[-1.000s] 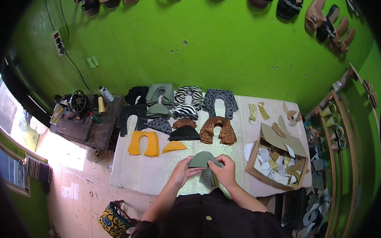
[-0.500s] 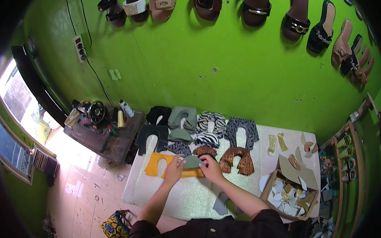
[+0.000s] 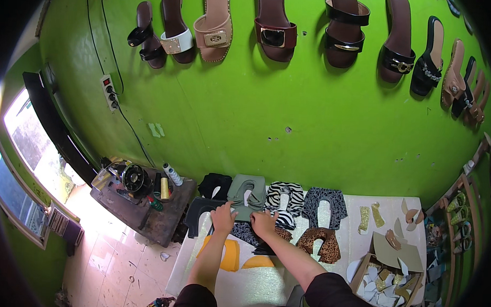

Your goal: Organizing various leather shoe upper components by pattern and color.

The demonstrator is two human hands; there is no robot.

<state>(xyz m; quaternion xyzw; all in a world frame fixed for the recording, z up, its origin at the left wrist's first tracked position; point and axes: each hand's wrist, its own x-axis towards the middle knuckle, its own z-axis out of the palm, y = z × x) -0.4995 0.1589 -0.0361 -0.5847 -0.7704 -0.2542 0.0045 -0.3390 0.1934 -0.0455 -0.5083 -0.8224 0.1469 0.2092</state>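
Note:
Both of my hands reach over the table [image 3: 224,291] to the sage-green pieces. My left hand [image 3: 223,217] pinches the left end of a green half-moon piece [image 3: 244,212]. At its right end, my right hand [image 3: 263,224] is closed on it too. The piece lies at or just over the lower edge of the green U-shaped stack [image 3: 248,187]; my fingers partly hide the contact. Below my hands are yellow U-shaped pieces [image 3: 229,256], a yellow half-moon [image 3: 258,262] and dark patterned half-moons [image 3: 245,233].
Zebra [image 3: 277,195], grey-black patterned [image 3: 334,211] and leopard U-shaped pieces [image 3: 328,248] lie to the right. A cardboard box [image 3: 362,268] of scraps stands at the right edge. A sewing machine [image 3: 132,177] is on the left. Sandals [image 3: 275,35] hang on the green wall.
My hands have moved away from me with the green half-moon, from over the yellow pieces to the green stack. The yellow half-moon is now uncovered. The view has tilted up.

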